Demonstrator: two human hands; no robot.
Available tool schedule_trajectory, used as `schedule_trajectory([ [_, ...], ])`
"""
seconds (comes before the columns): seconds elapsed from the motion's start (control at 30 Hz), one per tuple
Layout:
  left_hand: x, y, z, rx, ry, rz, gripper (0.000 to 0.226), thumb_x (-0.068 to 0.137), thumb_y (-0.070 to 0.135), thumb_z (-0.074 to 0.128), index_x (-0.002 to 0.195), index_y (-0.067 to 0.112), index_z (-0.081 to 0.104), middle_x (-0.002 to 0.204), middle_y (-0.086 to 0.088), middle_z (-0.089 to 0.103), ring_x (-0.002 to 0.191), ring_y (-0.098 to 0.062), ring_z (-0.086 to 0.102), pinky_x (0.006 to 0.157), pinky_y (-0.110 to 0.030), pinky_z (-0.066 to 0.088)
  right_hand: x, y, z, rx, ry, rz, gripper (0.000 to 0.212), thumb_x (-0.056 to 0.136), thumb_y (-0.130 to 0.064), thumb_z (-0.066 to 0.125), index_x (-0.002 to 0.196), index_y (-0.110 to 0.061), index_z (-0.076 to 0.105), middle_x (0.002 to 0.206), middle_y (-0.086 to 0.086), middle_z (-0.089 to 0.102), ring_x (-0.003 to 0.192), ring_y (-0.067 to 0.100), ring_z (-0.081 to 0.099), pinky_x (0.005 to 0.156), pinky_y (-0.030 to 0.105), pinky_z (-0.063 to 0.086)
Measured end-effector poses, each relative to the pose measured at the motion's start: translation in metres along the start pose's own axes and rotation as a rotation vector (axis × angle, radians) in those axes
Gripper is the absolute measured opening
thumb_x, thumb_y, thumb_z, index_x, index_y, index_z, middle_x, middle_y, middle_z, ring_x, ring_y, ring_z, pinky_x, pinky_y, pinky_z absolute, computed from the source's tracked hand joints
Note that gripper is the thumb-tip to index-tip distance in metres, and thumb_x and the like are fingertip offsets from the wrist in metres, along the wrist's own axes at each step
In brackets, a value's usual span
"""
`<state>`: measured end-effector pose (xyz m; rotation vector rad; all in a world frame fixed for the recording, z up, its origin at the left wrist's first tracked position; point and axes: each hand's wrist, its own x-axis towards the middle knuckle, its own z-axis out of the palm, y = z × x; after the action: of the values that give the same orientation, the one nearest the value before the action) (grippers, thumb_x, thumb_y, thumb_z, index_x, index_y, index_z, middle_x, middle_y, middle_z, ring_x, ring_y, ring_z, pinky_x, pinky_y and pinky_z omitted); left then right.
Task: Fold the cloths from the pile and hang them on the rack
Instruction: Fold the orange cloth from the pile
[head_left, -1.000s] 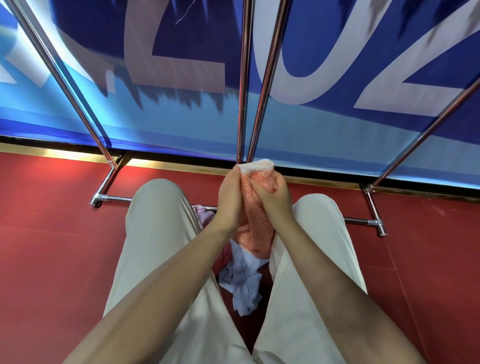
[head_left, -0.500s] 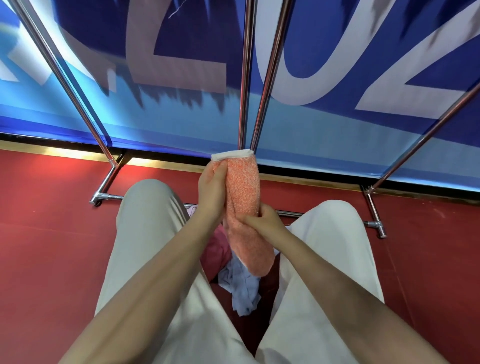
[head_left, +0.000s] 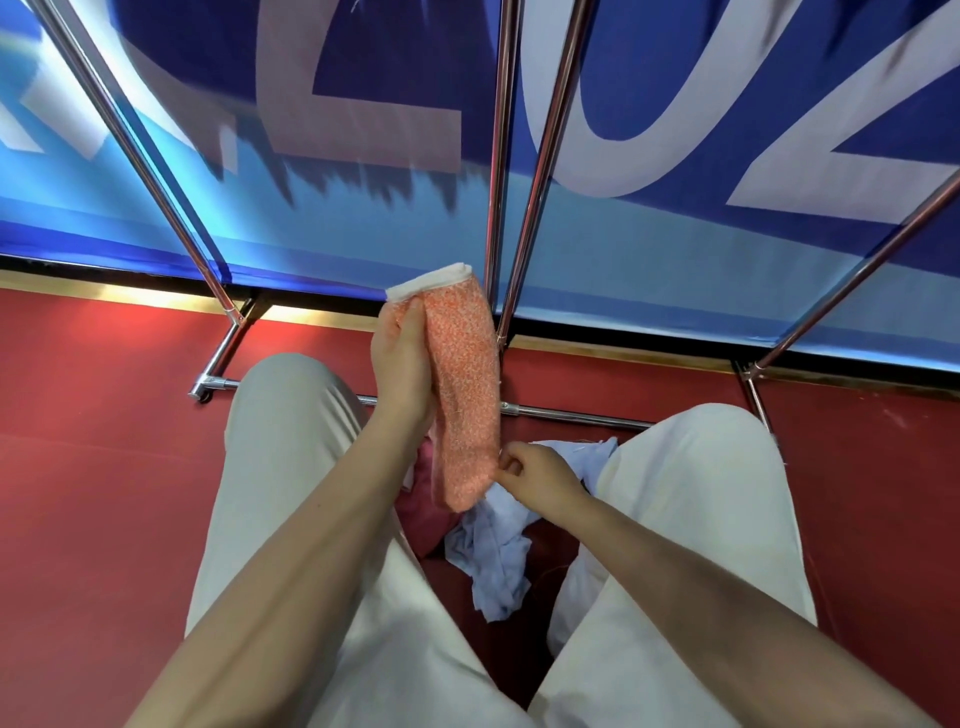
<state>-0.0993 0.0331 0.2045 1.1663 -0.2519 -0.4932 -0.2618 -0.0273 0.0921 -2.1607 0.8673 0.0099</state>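
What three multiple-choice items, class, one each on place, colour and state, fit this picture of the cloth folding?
1. Where does the light blue crumpled cloth lie?
A. on the red floor between the legs
B. over a rail
C. on the left knee

2. What colour is the folded terry cloth?
A. green
B. orange with a white edge
C. black

3. How does the left hand stand?
A. open and idle
B. flat on the floor
C. gripping the folded cloth's top

Key: 1 A, it lies low between the pale trousers; 2 B, its speckled orange face shows; 3 C, the fingers wrap its upper end, while the right hand pinches at its lower edge.

Right hand slid down orange cloth.
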Motion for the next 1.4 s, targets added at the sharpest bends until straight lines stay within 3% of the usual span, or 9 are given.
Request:
schedule_trajectory([
  [0.13, 0.001, 0.006, 0.002, -0.05, -0.006, -0.043, 0.015, 0.098, 0.017, 0.049, 0.098, 0.017, 0.064, 0.091, -0.002, 0.066, 0.083, -0.012, 0.062, 0.074, -0.026, 0.05, 0.003, -0.007, -0.007, 0.102, 0.153, -0.081, 0.023, 0.084, -0.033, 0.07, 0.088, -0.017, 0.056, 0.091, -0.006, 0.055, 0.085, 0.009, 0.054, 0.074, 0.027, 0.043],
  [0.3, -0.006, 0.012, 0.006, -0.018, -0.154, -0.125, 0.018, 0.1, 0.014, 0.045, 0.1, 0.013, 0.064, 0.09, -0.004, 0.067, 0.08, -0.012, 0.064, 0.073, -0.027, 0.052, 0.012, -0.025, -0.032, 0.481, 0.192, -0.038, 0.083, 0.073, -0.026, 0.082, 0.142, -0.025, 0.036, 0.135, -0.007, 0.047, 0.125, 0.006, 0.044, 0.099, 0.02, 0.038],
  [0.43, -0.011, 0.011, 0.01, -0.072, -0.27, -0.204, 0.023, 0.101, 0.015, 0.044, 0.115, 0.007, 0.06, 0.108, -0.013, 0.066, 0.097, -0.019, 0.065, 0.08, -0.03, 0.054, 0.008, -0.043, -0.034, 0.589, 0.046, 0.05, 0.056, 0.074, -0.013, 0.081, 0.124, -0.014, 0.054, 0.109, -0.004, 0.061, 0.103, 0.012, 0.061, 0.07, 0.006, 0.046],
  [0.57, -0.01, 0.013, 0.009, -0.193, -0.291, -0.238, 0.021, 0.101, 0.014, 0.041, 0.109, 0.009, 0.06, 0.105, -0.013, 0.064, 0.098, -0.023, 0.062, 0.089, -0.039, 0.05, 0.007, -0.044, -0.025, 0.647, 0.075, 0.12, 0.041, 0.074, -0.008, 0.081, 0.11, -0.008, 0.061, 0.09, -0.007, 0.061, 0.074, -0.007, 0.055, 0.056, 0.0, 0.042],
  [0.8, 0.012, 0.014, -0.003, -0.214, -0.17, -0.161, 0.021, 0.1, 0.016, 0.043, 0.106, 0.01, 0.063, 0.097, -0.009, 0.065, 0.092, -0.021, 0.061, 0.086, -0.039, 0.046, 0.004, -0.042, -0.014, 0.656, 0.111, 0.13, 0.038, 0.072, -0.015, 0.083, 0.105, -0.017, 0.062, 0.094, -0.007, 0.066, 0.094, 0.015, 0.065, 0.07, 0.017, 0.048],
  [1.03, 0.027, 0.013, -0.004, -0.23, -0.077, -0.133, 0.02, 0.101, 0.019, 0.042, 0.104, 0.014, 0.061, 0.097, -0.008, 0.064, 0.093, -0.021, 0.06, 0.087, -0.04, 0.045, -0.004, -0.051, -0.037, 0.688, 0.154, 0.03, 0.043, 0.066, -0.054, 0.071, 0.096, -0.025, 0.065, 0.085, -0.015, 0.071, 0.08, -0.003, 0.066, 0.074, 0.017, 0.052],
  [1.1, 0.031, 0.018, 0.001, -0.234, -0.086, -0.146, 0.019, 0.102, 0.02, 0.042, 0.105, 0.013, 0.059, 0.097, -0.008, 0.063, 0.091, -0.02, 0.061, 0.085, -0.038, 0.048, -0.007, -0.054, -0.045, 0.683, 0.166, 0.014, 0.02, 0.077, -0.047, 0.068, 0.085, -0.029, 0.064, 0.074, -0.018, 0.071, 0.073, -0.004, 0.066, 0.071, 0.021, 0.051],
  [1.17, 0.034, 0.026, 0.01, -0.232, -0.097, -0.163, 0.018, 0.101, 0.021, 0.044, 0.107, 0.013, 0.059, 0.098, -0.01, 0.064, 0.093, -0.022, 0.061, 0.086, -0.039, 0.049, -0.008, -0.056, -0.055, 0.657, 0.199, 0.012, 0.008, 0.083, -0.034, 0.071, 0.088, -0.029, 0.067, 0.084, -0.01, 0.073, 0.081, 0.008, 0.07, 0.077, 0.032, 0.055],
  [1.4, 0.045, 0.072, 0.065, -0.162, -0.191, -0.053, 0.021, 0.099, 0.024, 0.046, 0.109, 0.011, 0.06, 0.094, -0.007, 0.064, 0.089, -0.018, 0.062, 0.076, -0.036, 0.052, 0.006, -0.086, -0.119, 0.655, 0.278, -0.005, 0.036, 0.084, -0.009, 0.071, 0.118, -0.008, 0.059, 0.106, 0.002, 0.063, 0.094, 0.016, 0.06, 0.081, 0.026, 0.05],
])
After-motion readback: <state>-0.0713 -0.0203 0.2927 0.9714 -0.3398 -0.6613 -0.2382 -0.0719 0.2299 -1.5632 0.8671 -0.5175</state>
